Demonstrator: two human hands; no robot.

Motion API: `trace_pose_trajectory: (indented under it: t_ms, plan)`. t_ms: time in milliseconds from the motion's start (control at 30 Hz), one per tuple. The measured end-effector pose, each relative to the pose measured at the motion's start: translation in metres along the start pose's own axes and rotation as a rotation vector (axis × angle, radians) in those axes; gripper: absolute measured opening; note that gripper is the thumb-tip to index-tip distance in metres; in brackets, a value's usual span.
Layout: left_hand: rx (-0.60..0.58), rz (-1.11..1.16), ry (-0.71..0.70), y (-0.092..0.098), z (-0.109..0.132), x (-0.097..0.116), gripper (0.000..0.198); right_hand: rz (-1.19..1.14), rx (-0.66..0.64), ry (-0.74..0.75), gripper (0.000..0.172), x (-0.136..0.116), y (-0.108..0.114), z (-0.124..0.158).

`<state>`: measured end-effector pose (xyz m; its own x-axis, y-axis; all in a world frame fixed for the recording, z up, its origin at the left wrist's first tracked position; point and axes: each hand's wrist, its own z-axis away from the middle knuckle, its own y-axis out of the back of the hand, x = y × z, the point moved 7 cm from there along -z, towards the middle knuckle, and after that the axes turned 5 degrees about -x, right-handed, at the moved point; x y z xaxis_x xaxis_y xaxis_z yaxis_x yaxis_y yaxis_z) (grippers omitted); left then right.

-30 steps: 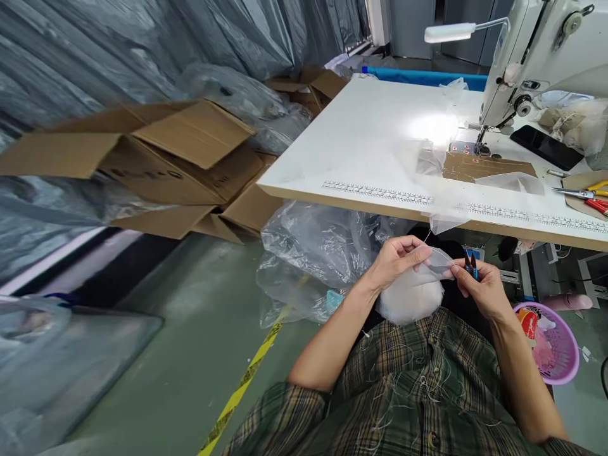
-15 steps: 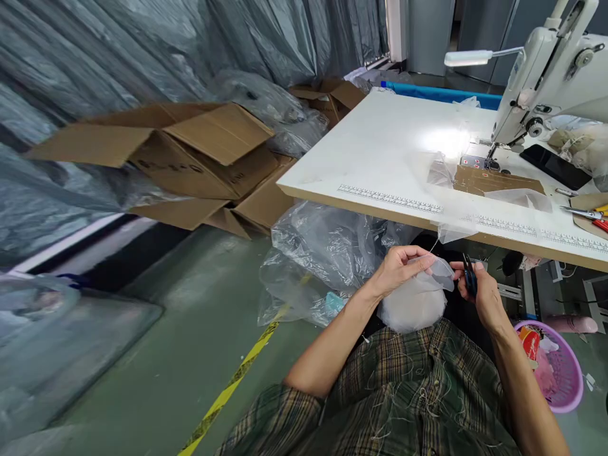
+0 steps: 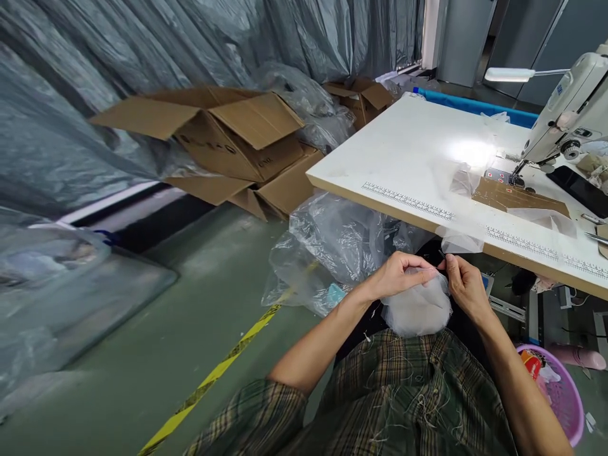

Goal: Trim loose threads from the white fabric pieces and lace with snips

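Observation:
My left hand (image 3: 401, 273) is closed, pinching the top edge of a sheer white fabric piece (image 3: 418, 307) that bunches in my lap below the table edge. My right hand (image 3: 463, 286) is closed right beside it, fingertips meeting the left at the same edge; a dark tip of the small thread snips (image 3: 442, 256) shows above its fingers. Another sheer fabric piece (image 3: 460, 239) hangs over the front edge of the white sewing table (image 3: 403, 152) just above my hands.
A sewing machine (image 3: 567, 117) with a lamp stands at the table's right, brown cardboard pieces (image 3: 515, 195) beside its needle. Clear plastic bags (image 3: 332, 247) lie under the table. Open cardboard boxes (image 3: 228, 145) sit left. A purple basket (image 3: 558, 392) is at lower right.
My right hand has moved left to meet the left hand at the fabric's edge, hiding most of the snips. The camera has swung left, so table and machine sit further right.

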<state>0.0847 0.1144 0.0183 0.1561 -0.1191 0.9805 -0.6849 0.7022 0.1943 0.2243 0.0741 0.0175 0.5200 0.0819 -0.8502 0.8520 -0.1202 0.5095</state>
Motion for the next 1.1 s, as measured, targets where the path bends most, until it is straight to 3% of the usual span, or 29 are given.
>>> trace_pose_trajectory:
  t_ms: [100,233,533,867,1100]
  plan:
    - [-0.005,0.072,0.007,0.001,-0.002,-0.002,0.029,-0.027,0.003,-0.047,0.065,0.005,-0.003,0.006]
    - [-0.041,0.159,-0.002,0.0,-0.002,-0.002,0.03,-0.091,-0.087,-0.053,0.062,0.003,-0.01,0.019]
    - [-0.28,0.225,0.063,0.0,0.002,0.006,0.021,0.057,-0.264,0.138,0.058,-0.025,-0.01,0.022]
    - [-0.342,0.17,0.122,-0.002,0.005,0.006,0.029,0.035,-0.295,0.248,0.054,-0.036,-0.015,0.022]
    - [-0.409,0.224,0.112,-0.007,0.005,0.004,0.026,-0.068,-0.386,0.152,0.055,-0.037,-0.017,0.02]
